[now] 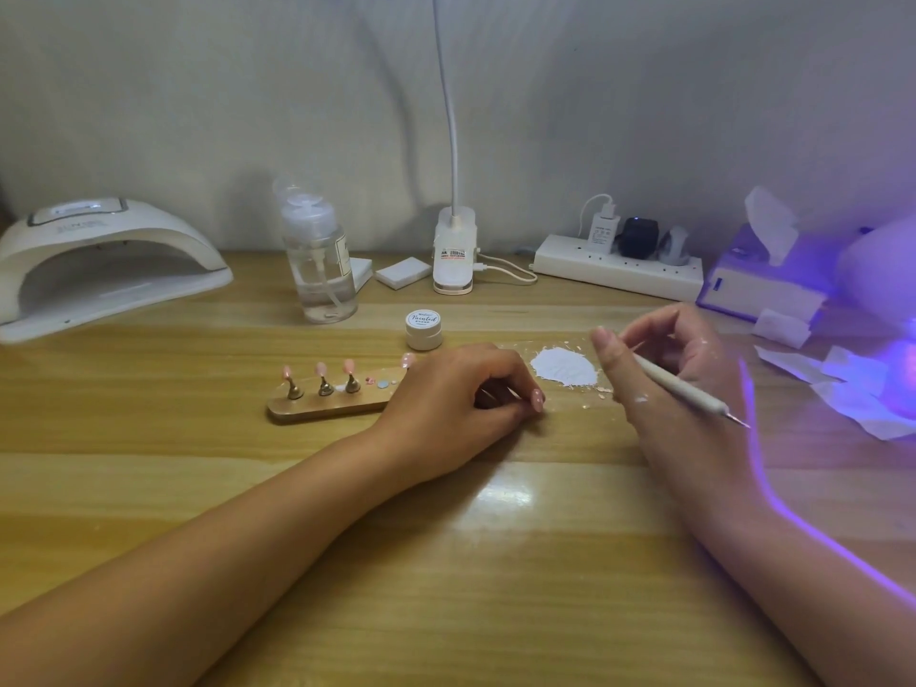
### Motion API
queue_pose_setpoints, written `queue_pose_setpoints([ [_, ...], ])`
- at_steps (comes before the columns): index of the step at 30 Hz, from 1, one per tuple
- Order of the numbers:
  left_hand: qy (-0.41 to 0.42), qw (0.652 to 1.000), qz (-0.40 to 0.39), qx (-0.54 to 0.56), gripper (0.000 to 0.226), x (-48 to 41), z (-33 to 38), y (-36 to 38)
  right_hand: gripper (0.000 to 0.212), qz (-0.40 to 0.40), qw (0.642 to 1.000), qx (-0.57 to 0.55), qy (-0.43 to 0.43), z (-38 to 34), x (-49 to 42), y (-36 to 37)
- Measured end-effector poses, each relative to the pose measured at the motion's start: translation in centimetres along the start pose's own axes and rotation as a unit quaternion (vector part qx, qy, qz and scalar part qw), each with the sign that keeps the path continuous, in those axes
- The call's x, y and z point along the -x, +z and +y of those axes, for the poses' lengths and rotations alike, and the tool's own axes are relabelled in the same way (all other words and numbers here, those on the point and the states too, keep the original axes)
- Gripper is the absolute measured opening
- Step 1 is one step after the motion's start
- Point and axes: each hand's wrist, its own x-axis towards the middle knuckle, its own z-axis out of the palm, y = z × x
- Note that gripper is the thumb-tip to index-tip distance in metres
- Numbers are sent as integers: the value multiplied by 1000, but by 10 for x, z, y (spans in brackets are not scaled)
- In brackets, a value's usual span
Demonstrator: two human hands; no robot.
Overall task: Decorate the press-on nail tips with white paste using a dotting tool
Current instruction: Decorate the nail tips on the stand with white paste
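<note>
A wooden nail holder [317, 408] lies left of centre. Three brass stands on it carry pink nail tips [321, 370], and a fourth tip [407, 359] peeks out behind my left hand. My left hand [461, 399] rests over the holder's right end, its fingers curled under and pinching what looks like a small nail stand, mostly hidden. A blob of white paste [562, 366] sits on a clear sheet between my hands. My right hand [664, 359] grips the white dotting tool [689, 389], whose rear metal point sticks out to the lower right. A closed white jar [424, 329] stands behind.
At the far left is a white nail lamp [99, 260]. A clear pump bottle [319, 260], white sponge blocks [402, 272], a clip lamp base [453, 255] and a power strip [619, 270] line the back. Tissues [842, 389] and a purple-lit box lie right.
</note>
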Motion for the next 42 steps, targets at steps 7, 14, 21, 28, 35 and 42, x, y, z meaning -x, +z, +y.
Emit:
queue_pose_setpoints([
  [7,8,1000,4,-18,17,1,1,1,12,-42,991,32,125,12,-10,-5],
  [14,13,1000,4,-11,19,0,1,1,20,-30,994,44,99,17,-10,-4],
  [21,20,1000,3,-14,17,-1,0,0,13,-5,998,-48,33,-4,-3,-3],
  [28,35,999,7,-21,25,-1,0,0,18,-71,973,-153,157,-10,10,10],
  [35,39,999,13,-29,21,-1,-1,1,18,-80,977,-135,144,-9,10,10],
  [42,36,999,14,-28,17,-1,-2,1,18,-86,978,-119,146,-10,10,10],
])
